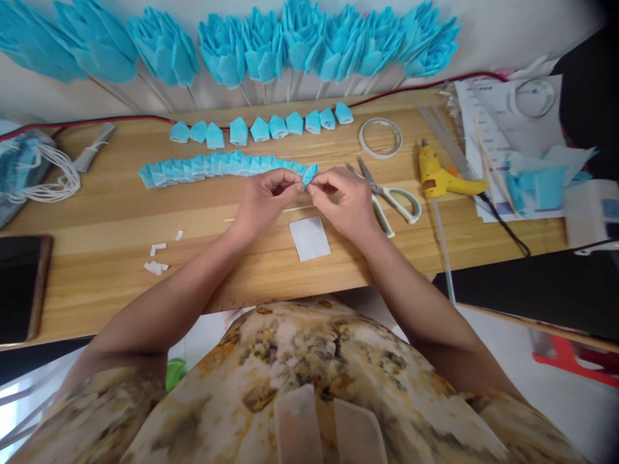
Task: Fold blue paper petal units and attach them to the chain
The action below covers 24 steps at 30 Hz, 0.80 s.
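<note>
Spread across the view, a wooden table (120, 212). Along the wall behind, a row of blue paper flowers (261, 48) on thin sticks. At the left edge, a heap of face masks (24, 164) and a dark phone (17, 287). Mid-table, a long strip of overlapped blue folds (213, 166), and beyond it a line of separate blue cones (261, 129). To the right, a yellow glue gun (438, 177), scissors (391, 196) just beside the right wrist, and a tape roll (380, 154) farther back. Near the table's front edge, a white paper square (309, 238) below the hands; white scraps (155, 265) well to the left. Under the hands, a thin stick (294, 209), partly hidden by them.

Nothing between the camera and the hands. Left hand (268, 196) and right hand (343, 200) meet fingertip to fingertip, both pinched narrow on one folded blue piece (310, 173). Held just above the table, at the right end of the long strip.
</note>
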{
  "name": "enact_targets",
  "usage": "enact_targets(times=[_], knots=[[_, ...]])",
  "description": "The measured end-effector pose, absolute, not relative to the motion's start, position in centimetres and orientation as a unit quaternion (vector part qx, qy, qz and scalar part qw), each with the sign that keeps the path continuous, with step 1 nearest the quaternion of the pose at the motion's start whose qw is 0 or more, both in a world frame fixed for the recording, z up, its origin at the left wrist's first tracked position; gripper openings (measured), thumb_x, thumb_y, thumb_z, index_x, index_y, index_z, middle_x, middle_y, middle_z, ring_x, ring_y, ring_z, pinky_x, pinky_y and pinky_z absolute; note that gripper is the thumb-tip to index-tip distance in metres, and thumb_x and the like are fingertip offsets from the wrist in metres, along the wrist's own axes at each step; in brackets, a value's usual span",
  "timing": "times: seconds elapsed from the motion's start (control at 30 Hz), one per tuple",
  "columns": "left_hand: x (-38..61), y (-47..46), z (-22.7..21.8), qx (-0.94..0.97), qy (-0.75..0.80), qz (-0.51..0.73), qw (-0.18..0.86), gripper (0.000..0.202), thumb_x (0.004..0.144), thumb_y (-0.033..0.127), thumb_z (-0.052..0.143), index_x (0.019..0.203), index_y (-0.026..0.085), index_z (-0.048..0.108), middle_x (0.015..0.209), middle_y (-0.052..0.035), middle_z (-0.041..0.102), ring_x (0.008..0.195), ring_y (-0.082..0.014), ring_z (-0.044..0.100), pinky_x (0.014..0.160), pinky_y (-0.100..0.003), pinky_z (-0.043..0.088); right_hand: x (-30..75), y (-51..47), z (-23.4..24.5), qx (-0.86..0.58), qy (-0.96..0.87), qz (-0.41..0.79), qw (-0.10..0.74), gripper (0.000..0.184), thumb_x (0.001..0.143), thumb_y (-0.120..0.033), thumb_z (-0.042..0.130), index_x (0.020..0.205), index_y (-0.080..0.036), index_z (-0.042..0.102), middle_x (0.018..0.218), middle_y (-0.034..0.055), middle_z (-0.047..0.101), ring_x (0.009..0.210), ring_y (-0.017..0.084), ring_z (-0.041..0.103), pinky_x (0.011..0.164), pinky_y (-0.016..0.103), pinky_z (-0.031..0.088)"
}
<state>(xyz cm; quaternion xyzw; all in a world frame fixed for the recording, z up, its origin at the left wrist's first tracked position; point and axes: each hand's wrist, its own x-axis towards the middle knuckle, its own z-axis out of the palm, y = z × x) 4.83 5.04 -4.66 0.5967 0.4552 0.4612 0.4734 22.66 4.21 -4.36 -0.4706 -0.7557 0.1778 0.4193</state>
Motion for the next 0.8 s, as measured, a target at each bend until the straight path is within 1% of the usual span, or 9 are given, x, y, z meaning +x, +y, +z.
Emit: enact_targets(times=[0.27,0.5,0.67,0.8], knots=[[4.76,5.09,-4.57,0.585,0.476,0.447,0.481,0.009,0.083,0.024,0.072,0.077,0.018,0.069,0.070,0.0019,0.063,0.063,-0.0093,0.052,0.060,-0.024,0.040,22.79,4.11,-4.28,-0.452,-0.762,0.188,0.424,0.013,0.087,-0.017,0.057,0.077,-0.020,0.064,0.074,0.0002,0.065,0.073,0.015,0.057,0.074,0.031,0.043],[4.99,5.08,-4.11,0.553,0.479,0.455,0.508,0.008,0.079,0.021,0.074,0.073,0.018,0.069,0.068,0.0023,0.063,0.059,-0.0085,0.048,0.057,-0.024,0.037,22.74,4.07,-4.25,-0.461,-0.758,0.187,0.423,0.014,0.087,-0.018,0.056,0.077,-0.021,0.066,0.074,0.0006,0.066,0.073,0.016,0.057,0.074,0.031,0.043],[5.00,5.29,-3.81,0.516,0.495,0.459,0.527,0.012,0.080,0.017,0.070,0.070,0.020,0.066,0.058,0.0051,0.053,0.050,-0.0079,0.039,0.050,-0.025,0.030,22.75,4.19,-4.05,-0.491,-0.742,0.190,0.414,0.015,0.086,-0.020,0.055,0.075,-0.021,0.065,0.074,0.0008,0.067,0.073,0.016,0.058,0.074,0.031,0.044],[4.97,5.47,-4.02,0.511,0.500,0.463,0.524,0.015,0.081,0.018,0.068,0.068,0.020,0.061,0.052,0.0069,0.045,0.046,-0.0077,0.034,0.047,-0.026,0.026,23.11,4.48,-4.35,-0.502,-0.726,0.196,0.427,0.015,0.085,-0.020,0.055,0.074,-0.021,0.065,0.076,0.0009,0.069,0.072,0.016,0.059,0.073,0.031,0.045]])
